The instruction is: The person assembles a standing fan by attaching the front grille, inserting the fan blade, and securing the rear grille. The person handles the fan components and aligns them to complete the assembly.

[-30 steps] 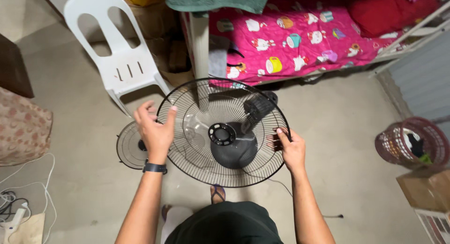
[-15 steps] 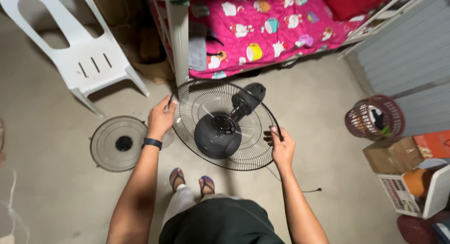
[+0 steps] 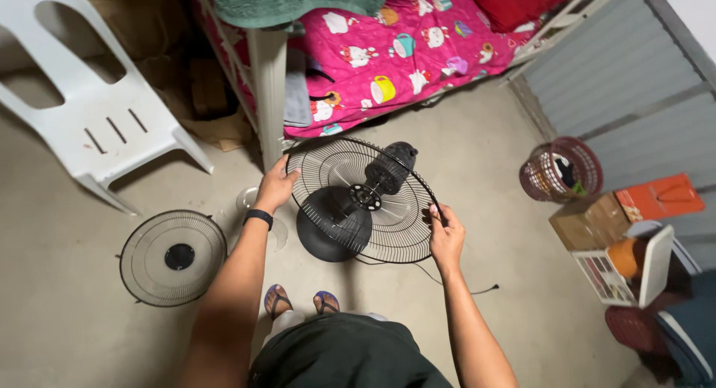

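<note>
I hold a round black wire fan guard [image 3: 388, 231] above a stand fan. My left hand [image 3: 274, 186], with a dark band on its wrist, grips the guard's left rim. My right hand [image 3: 445, 235] grips the right rim. Through the wires I see the fan's black motor head [image 3: 388, 168] and its round black base [image 3: 328, 231] on the floor. A second wire guard [image 3: 173, 257] lies flat on the floor to the left. A clear fan blade [image 3: 250, 201] shows partly behind my left wrist.
A white plastic chair [image 3: 97, 112] stands at the upper left. A bed with a pink patterned sheet [image 3: 418, 45] and a white post [image 3: 268, 89] is ahead. A maroon basket [image 3: 561, 169], boxes [image 3: 597, 220] and a white crate [image 3: 634, 272] sit at the right. A black cord [image 3: 455, 283] trails on the floor.
The view has swung right and pulled back. The guard now sits tilted nearer the motor head, with both hands still on its rim.
</note>
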